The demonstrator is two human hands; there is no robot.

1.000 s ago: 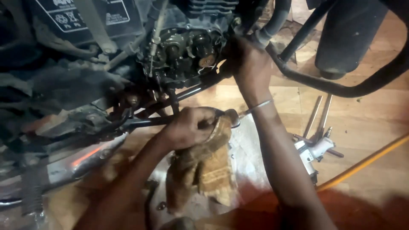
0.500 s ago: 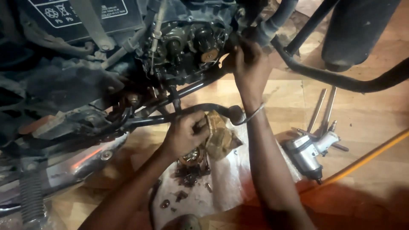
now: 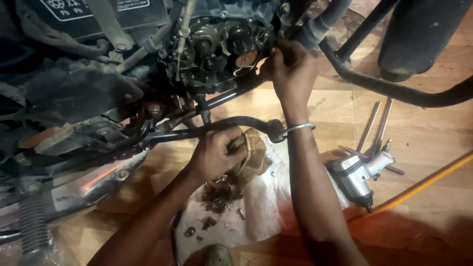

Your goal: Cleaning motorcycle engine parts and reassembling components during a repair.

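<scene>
My left hand (image 3: 213, 153) is closed around a bunched brown rag (image 3: 250, 153), just under a black bent lever (image 3: 231, 123) of a motorcycle lying on its side. My right hand (image 3: 290, 69) reaches up to the open engine (image 3: 221, 44), its fingers pinched at the engine's right edge beside a round brass-coloured part (image 3: 245, 59). I cannot tell what the fingers grip. A thin metal bangle (image 3: 298, 128) sits on the right wrist.
Small dark bolts and parts (image 3: 217, 197) lie on a white sheet (image 3: 266, 207) on the wooden floor. A silver impact wrench (image 3: 357, 177) and long metal tools (image 3: 374, 128) lie to the right, with a yellow hose (image 3: 428, 182). A black frame tube (image 3: 394, 88) crosses above.
The left hand has gathered the hanging rag into a tight bunch and lowered slightly, uncovering the small parts on the white sheet. The right hand stays at the engine.
</scene>
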